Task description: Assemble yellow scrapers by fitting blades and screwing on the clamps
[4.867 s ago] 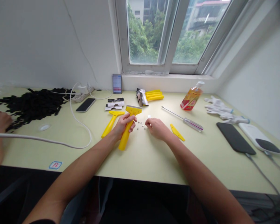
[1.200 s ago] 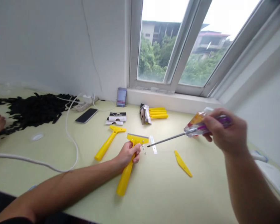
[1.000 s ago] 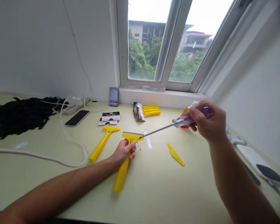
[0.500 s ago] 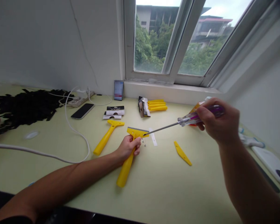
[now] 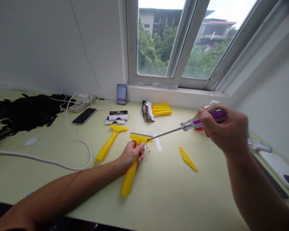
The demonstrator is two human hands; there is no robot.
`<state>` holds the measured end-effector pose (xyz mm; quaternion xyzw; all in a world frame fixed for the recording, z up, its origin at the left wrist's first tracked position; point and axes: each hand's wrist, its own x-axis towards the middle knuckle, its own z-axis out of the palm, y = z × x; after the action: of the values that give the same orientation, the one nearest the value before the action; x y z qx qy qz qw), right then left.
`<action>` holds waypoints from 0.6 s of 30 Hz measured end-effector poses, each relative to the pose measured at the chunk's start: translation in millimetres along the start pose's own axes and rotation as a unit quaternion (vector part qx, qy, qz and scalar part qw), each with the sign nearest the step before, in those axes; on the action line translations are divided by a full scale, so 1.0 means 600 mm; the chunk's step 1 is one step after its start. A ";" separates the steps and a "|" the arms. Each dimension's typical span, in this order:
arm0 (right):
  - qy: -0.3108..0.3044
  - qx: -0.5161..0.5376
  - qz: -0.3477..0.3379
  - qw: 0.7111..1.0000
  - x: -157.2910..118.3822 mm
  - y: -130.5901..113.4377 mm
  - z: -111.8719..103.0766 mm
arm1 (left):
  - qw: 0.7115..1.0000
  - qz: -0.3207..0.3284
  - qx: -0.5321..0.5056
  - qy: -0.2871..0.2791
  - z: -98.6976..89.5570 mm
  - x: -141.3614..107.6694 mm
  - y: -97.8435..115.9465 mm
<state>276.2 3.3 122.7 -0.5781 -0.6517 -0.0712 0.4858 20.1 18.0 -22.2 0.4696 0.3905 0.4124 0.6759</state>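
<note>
Yellow blade scraper (image 5: 130, 175): our left hand (image 5: 132, 154) has fingers clamped on handle. Our right hand (image 5: 227, 130): fingers wrapped round screwdriver (image 5: 187, 125), tip at scraper head.

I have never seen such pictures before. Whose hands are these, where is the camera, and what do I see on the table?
These are one person's bare hands; the camera is worn on that person's head, looking forward and down. The left hand holds a yellow scraper. The right hand holds a screwdriver, pointed at the scraper's wide end. On the table lie another yellow tool, a loose yellow piece, tiny metal parts and a phone.
</note>
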 end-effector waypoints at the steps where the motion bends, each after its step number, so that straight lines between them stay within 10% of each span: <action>1: 0.009 -0.021 0.009 1.000 -0.002 -0.007 0.000 | 1.000 -0.001 0.002 0.001 0.000 0.000 0.000; 12: 0.010 -0.080 -0.037 0.996 -0.019 -0.028 -0.010 | 1.000 -0.002 0.014 0.020 0.005 -0.002 0.003; 18: -0.097 -0.023 -0.167 0.981 -0.027 -0.034 -0.033 | 0.999 -0.001 0.015 0.030 0.005 -0.002 0.004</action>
<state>268.2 -27.2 130.7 -0.4764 -0.7812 -0.1101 0.3881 21.8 16.4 -19.2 0.4666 0.4173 0.4199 0.6572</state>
